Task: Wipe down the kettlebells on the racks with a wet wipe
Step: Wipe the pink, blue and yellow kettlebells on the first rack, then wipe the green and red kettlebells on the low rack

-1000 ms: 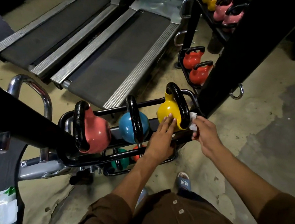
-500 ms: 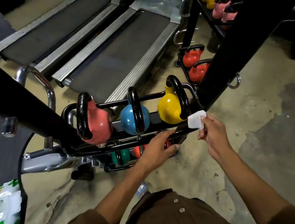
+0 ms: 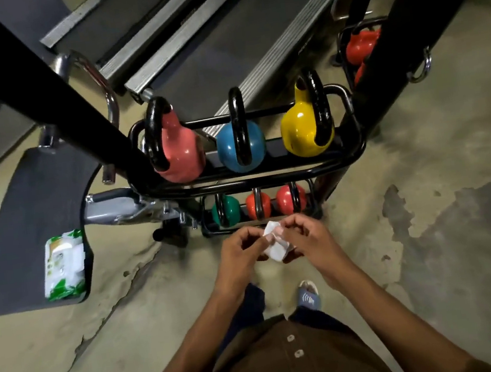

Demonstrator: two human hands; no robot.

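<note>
No legible text or numbers.

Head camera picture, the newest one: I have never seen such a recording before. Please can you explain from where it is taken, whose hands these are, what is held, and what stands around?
There is no machine here. A person wears a wide-angle camera on the head. It looks forward and down, so you see the person's own arms from above.

The left hand and the right hand both pinch a white wet wipe in front of the body.

Before the person stands a black rack. Its upper shelf holds a pink kettlebell, a blue kettlebell and a yellow kettlebell. The lower shelf holds a green kettlebell and two red kettlebells.

To the left, a pack of wipes lies on a dark padded board. Behind the rack are treadmills.
</note>
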